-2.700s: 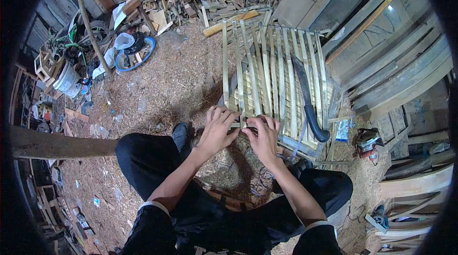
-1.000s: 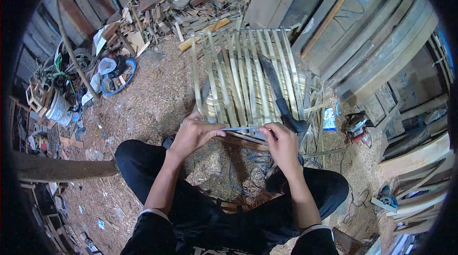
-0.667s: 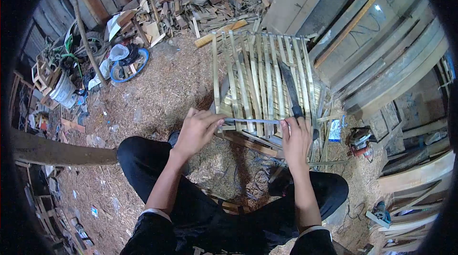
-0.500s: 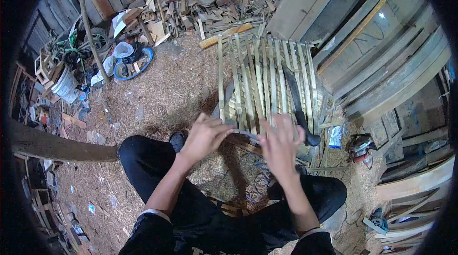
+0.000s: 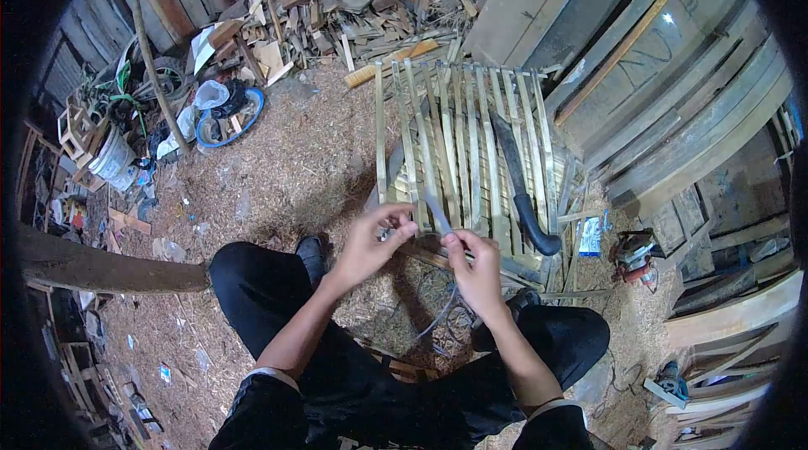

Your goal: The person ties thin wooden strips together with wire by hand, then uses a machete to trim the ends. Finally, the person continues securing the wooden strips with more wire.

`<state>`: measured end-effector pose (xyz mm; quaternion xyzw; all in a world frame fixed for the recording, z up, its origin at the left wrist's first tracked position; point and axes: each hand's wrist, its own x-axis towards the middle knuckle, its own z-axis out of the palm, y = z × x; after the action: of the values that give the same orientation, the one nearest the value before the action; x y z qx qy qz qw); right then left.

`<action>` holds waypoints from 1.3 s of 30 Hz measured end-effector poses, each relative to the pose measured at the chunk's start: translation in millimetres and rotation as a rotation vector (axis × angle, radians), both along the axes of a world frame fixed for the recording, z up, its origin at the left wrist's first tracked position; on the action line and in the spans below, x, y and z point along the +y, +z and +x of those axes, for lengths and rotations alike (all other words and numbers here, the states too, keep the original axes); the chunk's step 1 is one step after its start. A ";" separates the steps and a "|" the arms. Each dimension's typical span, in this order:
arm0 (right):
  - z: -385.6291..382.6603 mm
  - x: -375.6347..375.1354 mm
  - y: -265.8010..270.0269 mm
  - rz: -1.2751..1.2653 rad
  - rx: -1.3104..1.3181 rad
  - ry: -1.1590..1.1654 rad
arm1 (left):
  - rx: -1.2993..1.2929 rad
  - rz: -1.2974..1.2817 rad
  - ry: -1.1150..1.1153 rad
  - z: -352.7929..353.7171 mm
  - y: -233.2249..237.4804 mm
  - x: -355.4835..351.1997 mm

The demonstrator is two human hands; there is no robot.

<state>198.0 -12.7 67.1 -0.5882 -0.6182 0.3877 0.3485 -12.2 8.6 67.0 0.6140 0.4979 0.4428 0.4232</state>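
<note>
Closing up from half a second ago, my two hands have come together at the near edge of the work, and the thin strap (image 5: 437,214), which a little earlier ran flat between them, now stands slanted. From largest down: the sawdust floor (image 5: 286,155) fills the middle of the view, with heavy planks (image 5: 673,105) leaning across 2 o'clock and a pile of wood scraps (image 5: 337,8) at 12 o'clock. A rough log (image 5: 101,265) juts in at 9 o'clock. The bamboo slat panel (image 5: 463,138) lies on the floor just past my hands, towards 12 to 1 o'clock, its slats running away from me. A machete (image 5: 523,189) rests on the panel's right side, dark handle nearest me. My left hand (image 5: 370,244) sits at the panel's near left corner with its fingers curled tight and thumb against forefinger; I cannot tell what it pinches. My right hand (image 5: 475,269), just beside it at 3 o'clock, nips the strap between thumb and fingertips. The strap rises from that grip towards 11 o'clock over the slat ends, and its loose tail hangs below the hand towards 7 o'clock, above the sawdust. A small blue packet (image 5: 590,235) lies at 3 o'clock, beside the machete handle.
</note>
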 end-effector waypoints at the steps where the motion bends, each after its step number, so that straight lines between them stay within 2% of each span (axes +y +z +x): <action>1: -2.5 -1.2 -1.2 0.026 0.028 0.028 | -0.014 0.020 -0.019 6.6 -7.2 -2.7; 2: -6.8 -2.0 -4.9 0.024 0.026 0.028 | -0.029 0.042 -0.038 11.9 -12.1 -4.5; 4: -13.7 -3.9 -11.6 0.303 0.050 0.054 | -0.012 0.073 -0.058 18.5 -9.4 -6.7; 5: -12.0 -8.2 -10.9 0.214 -0.045 0.062 | -0.054 0.076 -0.055 21.7 -10.8 -6.7; 8: -14.7 -10.8 -8.8 0.140 -0.074 0.069 | -0.145 0.030 -0.040 28.2 -12.5 -6.6; 12: -9.9 -8.6 -7.5 0.226 -0.229 0.128 | -0.341 -0.084 -0.048 27.8 -22.3 -4.7; 14: -10.4 -3.4 -5.2 0.499 -0.360 0.012 | -0.328 -0.092 -0.052 25.4 -26.5 -4.2; 16: -1.3 0.2 7.5 0.503 -0.345 0.040 | -0.315 -0.104 -0.052 24.8 -26.5 -6.1; 18: 2.5 1.6 23.0 0.365 -0.119 0.034 | -0.375 -0.167 -0.046 27.0 -23.3 -10.1; 22: -2.8 3.5 24.4 0.424 -0.077 0.106 | -0.359 -0.210 -0.056 30.1 -23.6 -15.4; 27: -4.0 6.3 14.3 0.384 0.004 0.107 | -0.192 -0.132 -0.147 29.3 -22.9 -18.3; 30: 0.8 10.1 18.2 0.376 0.033 0.089 | -0.189 -0.143 -0.232 29.2 -15.4 -16.9; 32: 4.8 12.7 14.3 0.218 0.206 -0.097 | -0.184 -0.156 -0.245 31.0 -16.0 -18.5; 33: 5.6 14.5 16.4 0.219 0.251 -0.138 | -0.180 -0.170 -0.264 31.9 -15.4 -18.9; 36: 8.4 15.5 20.5 0.175 0.310 -0.185 | -0.249 -0.239 -0.306 32.2 -10.7 -20.9; 39: 5.9 12.3 15.8 0.173 0.282 -0.123 | -0.212 -0.166 -0.243 30.4 -19.4 -21.1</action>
<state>203.8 -0.4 82.9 -0.5327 -0.5571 0.3894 0.5043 18.3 -12.5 47.5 0.5823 0.4073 0.4079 0.5732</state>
